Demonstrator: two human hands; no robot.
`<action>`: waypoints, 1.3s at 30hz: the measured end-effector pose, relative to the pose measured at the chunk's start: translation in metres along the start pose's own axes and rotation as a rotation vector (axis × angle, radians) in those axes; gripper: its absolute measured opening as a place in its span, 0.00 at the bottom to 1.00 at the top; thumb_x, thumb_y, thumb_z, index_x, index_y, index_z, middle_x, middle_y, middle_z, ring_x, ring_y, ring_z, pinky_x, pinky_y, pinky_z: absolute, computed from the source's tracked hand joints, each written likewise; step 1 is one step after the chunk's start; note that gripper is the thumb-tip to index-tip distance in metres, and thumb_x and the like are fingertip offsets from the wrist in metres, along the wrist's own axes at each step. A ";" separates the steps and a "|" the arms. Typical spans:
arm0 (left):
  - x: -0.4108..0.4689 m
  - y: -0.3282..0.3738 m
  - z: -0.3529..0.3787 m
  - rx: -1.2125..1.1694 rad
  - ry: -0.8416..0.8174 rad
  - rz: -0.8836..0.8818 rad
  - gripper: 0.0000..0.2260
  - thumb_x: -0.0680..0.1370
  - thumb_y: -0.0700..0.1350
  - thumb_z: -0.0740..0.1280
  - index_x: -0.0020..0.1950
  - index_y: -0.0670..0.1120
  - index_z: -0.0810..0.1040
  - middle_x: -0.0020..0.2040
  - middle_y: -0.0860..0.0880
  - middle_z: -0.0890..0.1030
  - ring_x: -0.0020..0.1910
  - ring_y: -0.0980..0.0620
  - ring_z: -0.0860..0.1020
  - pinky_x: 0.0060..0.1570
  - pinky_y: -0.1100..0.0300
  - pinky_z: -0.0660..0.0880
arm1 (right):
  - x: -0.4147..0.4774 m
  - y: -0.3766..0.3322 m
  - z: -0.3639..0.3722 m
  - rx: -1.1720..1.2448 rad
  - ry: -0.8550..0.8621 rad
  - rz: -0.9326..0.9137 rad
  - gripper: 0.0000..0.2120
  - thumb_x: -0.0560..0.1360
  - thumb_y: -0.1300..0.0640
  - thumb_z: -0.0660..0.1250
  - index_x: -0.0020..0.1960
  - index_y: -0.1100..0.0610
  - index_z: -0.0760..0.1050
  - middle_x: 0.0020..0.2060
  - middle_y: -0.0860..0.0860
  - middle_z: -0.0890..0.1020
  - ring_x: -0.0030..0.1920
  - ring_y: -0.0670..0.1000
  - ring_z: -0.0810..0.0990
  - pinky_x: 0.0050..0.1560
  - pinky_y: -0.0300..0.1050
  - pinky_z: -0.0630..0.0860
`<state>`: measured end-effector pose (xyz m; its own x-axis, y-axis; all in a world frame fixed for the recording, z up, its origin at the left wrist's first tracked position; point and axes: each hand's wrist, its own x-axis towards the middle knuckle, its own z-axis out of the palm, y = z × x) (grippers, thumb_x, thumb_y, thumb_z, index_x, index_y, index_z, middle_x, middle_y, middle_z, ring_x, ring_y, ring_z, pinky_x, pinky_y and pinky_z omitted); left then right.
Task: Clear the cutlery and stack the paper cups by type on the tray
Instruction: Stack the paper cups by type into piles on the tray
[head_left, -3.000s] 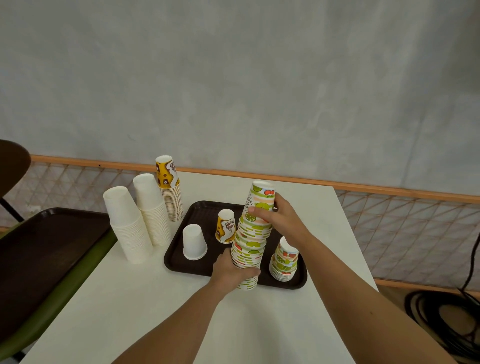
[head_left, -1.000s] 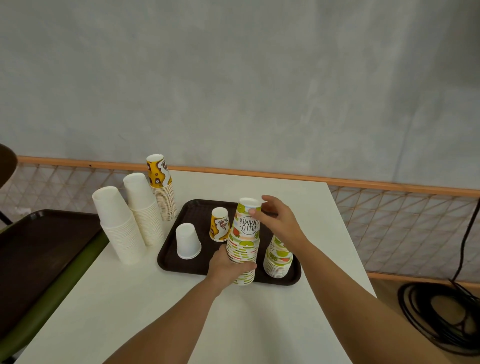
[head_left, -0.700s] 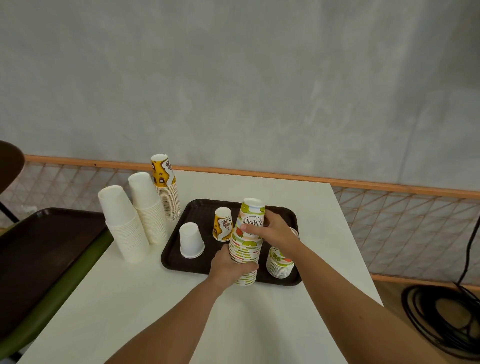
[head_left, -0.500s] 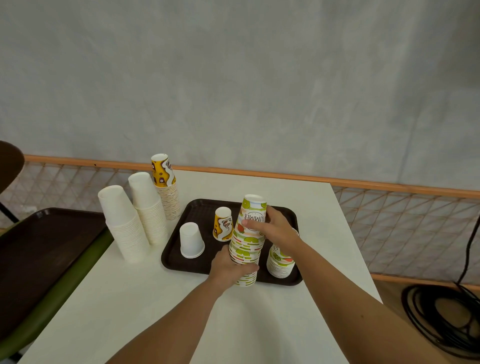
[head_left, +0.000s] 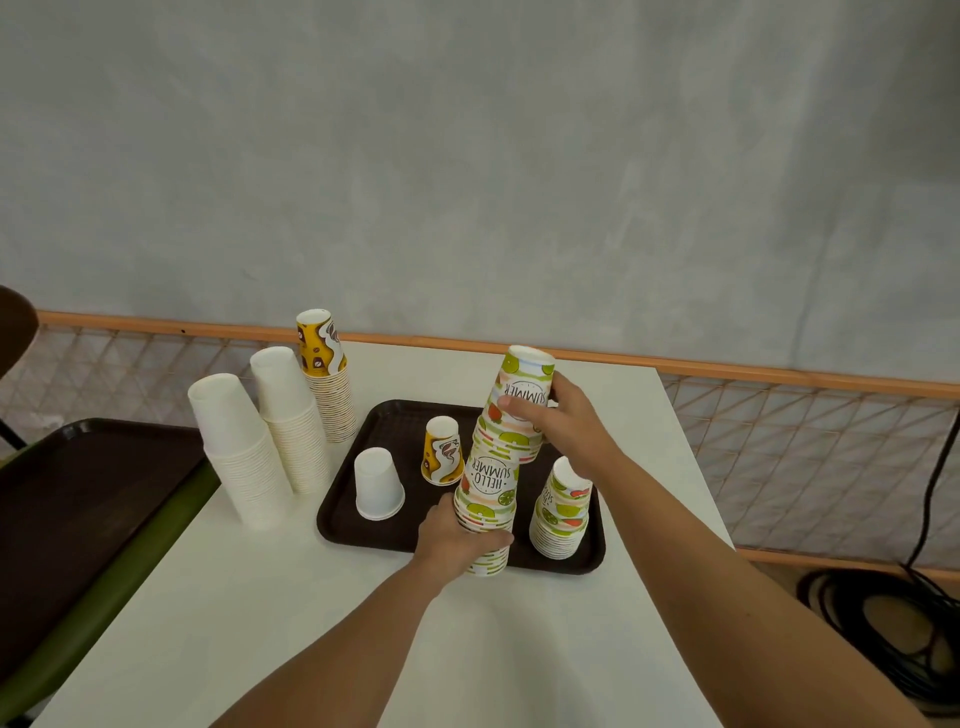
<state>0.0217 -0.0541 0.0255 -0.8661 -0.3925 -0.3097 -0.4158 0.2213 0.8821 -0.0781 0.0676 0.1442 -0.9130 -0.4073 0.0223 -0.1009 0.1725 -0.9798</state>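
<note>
Left hand (head_left: 457, 540) grips the fruit-print cup stack (head_left: 488, 493) at six o'clock on the tray (head_left: 353, 530); right hand (head_left: 571, 431) grasps the upper cups (head_left: 519, 410) at its twelve o'clock

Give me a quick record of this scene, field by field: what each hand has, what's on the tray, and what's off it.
Left hand: grips the lower fruit-print stack at the near edge of the tray
Right hand: holds the upper fruit-print cups, tilted over that stack's top
On tray: second fruit-print stack, white cup, yellow cup, all upside down
Off tray, on table: front white stack, rear white stack, yellow stack
</note>
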 end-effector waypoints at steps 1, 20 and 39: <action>0.001 0.000 0.000 0.001 0.001 -0.005 0.36 0.60 0.49 0.80 0.64 0.48 0.70 0.61 0.48 0.76 0.60 0.50 0.75 0.62 0.53 0.73 | 0.001 -0.003 -0.003 0.027 0.010 -0.003 0.23 0.69 0.52 0.74 0.61 0.56 0.73 0.54 0.52 0.81 0.54 0.53 0.81 0.55 0.51 0.78; 0.007 0.006 0.008 -0.066 0.021 -0.018 0.34 0.62 0.46 0.79 0.65 0.47 0.70 0.62 0.49 0.76 0.61 0.49 0.75 0.61 0.55 0.71 | -0.003 0.024 -0.057 0.068 0.277 -0.020 0.21 0.69 0.57 0.74 0.59 0.58 0.73 0.52 0.53 0.81 0.51 0.53 0.80 0.50 0.47 0.78; -0.001 0.008 0.002 -0.052 0.022 -0.022 0.34 0.63 0.47 0.79 0.66 0.47 0.69 0.62 0.49 0.76 0.61 0.49 0.75 0.62 0.54 0.71 | -0.023 0.071 -0.036 -0.192 0.182 0.088 0.36 0.69 0.49 0.73 0.72 0.49 0.59 0.67 0.54 0.70 0.66 0.55 0.70 0.61 0.51 0.71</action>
<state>0.0189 -0.0501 0.0319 -0.8501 -0.4164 -0.3223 -0.4194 0.1656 0.8926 -0.0783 0.1219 0.0813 -0.9757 -0.2187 -0.0088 -0.0756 0.3743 -0.9242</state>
